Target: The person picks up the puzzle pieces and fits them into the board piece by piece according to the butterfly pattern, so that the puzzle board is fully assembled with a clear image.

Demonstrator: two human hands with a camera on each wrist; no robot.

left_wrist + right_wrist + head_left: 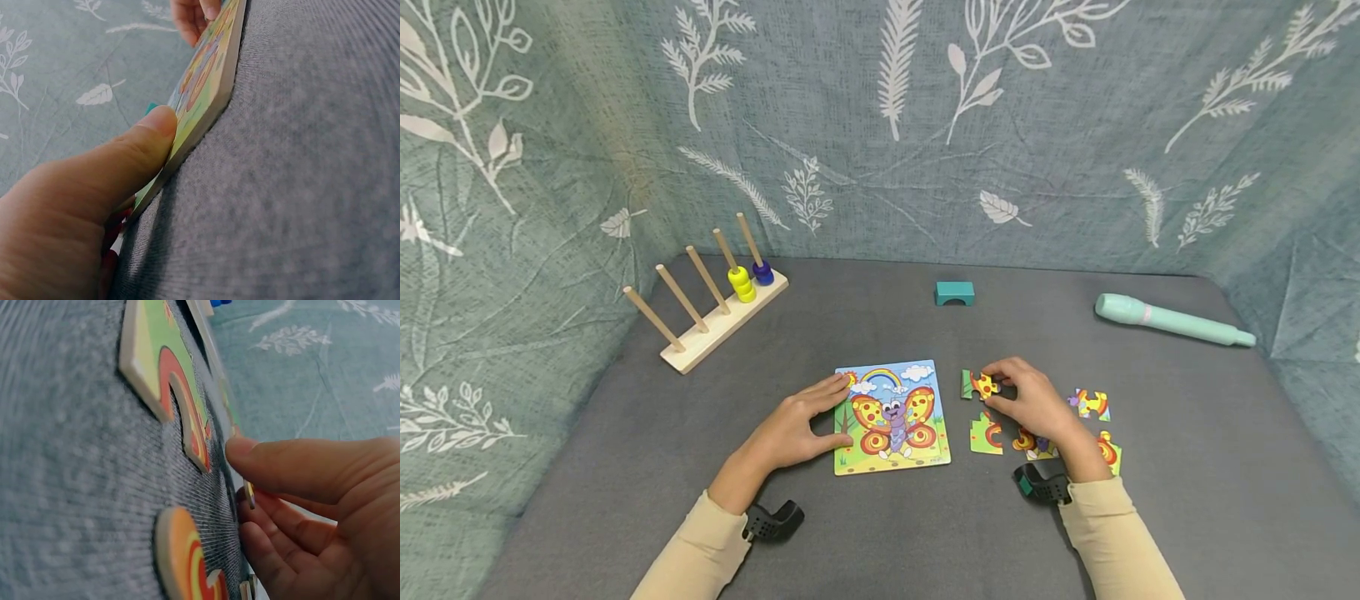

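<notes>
A square butterfly picture board [891,417] lies flat on the grey cloth. At its left side rests my left hand [793,425], thumb [153,128] on the lower left part and extended fingers by the upper left corner. To the right of the board, my right hand [1033,404] pinches a jigsaw puzzle piece [982,384] with red-and-yellow wing and green print. In the right wrist view the fingers and thumb mostly hide that piece. Below it lies a green corner piece [983,437] with a red curve. Another piece [1037,448] is partly covered by the right hand.
Right of the right arm lie two more pieces, one yellow and purple [1092,404], one green and orange [1109,454]. A wooden peg stand [730,321] with yellow and blue beads stands back left. A teal arch block [954,292] and a mint-green stick-shaped object [1180,321] lie behind.
</notes>
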